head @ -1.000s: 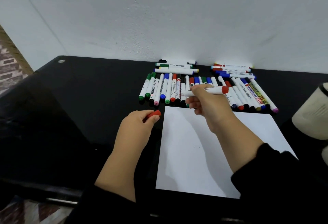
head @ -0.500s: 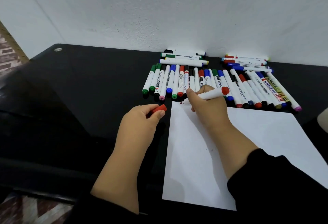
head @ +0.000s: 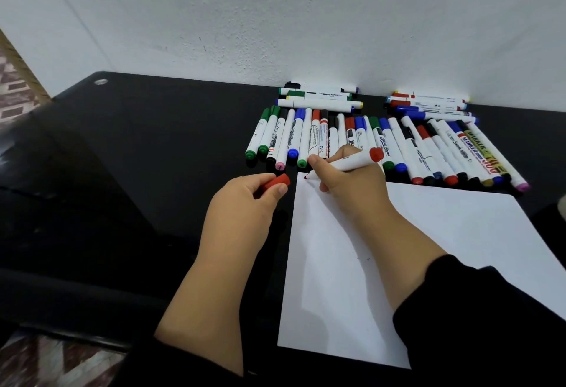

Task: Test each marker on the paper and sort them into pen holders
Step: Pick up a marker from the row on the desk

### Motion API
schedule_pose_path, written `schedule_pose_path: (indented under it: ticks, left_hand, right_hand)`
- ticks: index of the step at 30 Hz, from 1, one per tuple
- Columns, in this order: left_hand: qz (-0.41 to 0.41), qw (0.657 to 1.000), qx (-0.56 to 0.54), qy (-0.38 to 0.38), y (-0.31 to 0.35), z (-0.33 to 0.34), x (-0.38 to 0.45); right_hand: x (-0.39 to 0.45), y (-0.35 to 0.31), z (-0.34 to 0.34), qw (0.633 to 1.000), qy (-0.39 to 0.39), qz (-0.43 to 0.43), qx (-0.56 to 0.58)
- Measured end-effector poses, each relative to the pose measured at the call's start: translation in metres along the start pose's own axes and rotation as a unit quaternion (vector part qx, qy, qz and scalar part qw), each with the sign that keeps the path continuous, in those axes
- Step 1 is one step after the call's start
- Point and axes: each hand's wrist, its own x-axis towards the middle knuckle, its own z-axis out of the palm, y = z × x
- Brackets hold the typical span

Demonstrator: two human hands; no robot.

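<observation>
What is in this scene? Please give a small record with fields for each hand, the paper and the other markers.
left hand: left hand pinches the red cap, over the black table
right hand: right hand grips the uncapped red marker, tip at the paper's far left corner
paper: white paper, flat
other markers: row of capped markers beyond the paper
pen holders: not identifiable

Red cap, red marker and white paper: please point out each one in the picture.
red cap (head: pixel 277 181), head view, on its exposed end.
red marker (head: pixel 352 162), head view, middle of the white barrel.
white paper (head: pixel 459 248), head view, a bare part.
</observation>
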Motion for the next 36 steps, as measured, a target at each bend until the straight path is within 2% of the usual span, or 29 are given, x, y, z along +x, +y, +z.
schedule_pose_path:
  ticks: [7, 14, 19, 31, 36]
  left_hand:
    - [-0.009, 1.000, -0.005, -0.011, 0.0038, 0.0022, 0.0003]
    - [-0.016, 1.000, 0.004, -0.010, 0.0053, -0.0017, -0.0007]
    - [-0.021, 1.000, 0.009, -0.020, 0.0045, -0.0019, -0.0009]
    - [-0.016, 1.000, 0.009, -0.018, 0.0048, 0.0001, -0.0008]
    - [-0.019, 0.999, 0.012, -0.026, 0.0063, -0.0007, -0.0008]
  right_hand:
    - [0.0045, 0.0018, -0.0006, 0.999, 0.029, 0.013, -0.018]
    - [0.0027, 0.0002, -0.0005, 1.000, 0.009, 0.011, -0.022]
    - [0.0021, 0.0009, -0.0059, 0.999, 0.033, 0.023, 0.001]
    - [0.0019, 0.0012, -0.0034, 0.999, 0.020, 0.009, -0.024]
    - [0.0031, 0.0025, -0.0058, 0.999, 0.049, 0.014, -0.017]
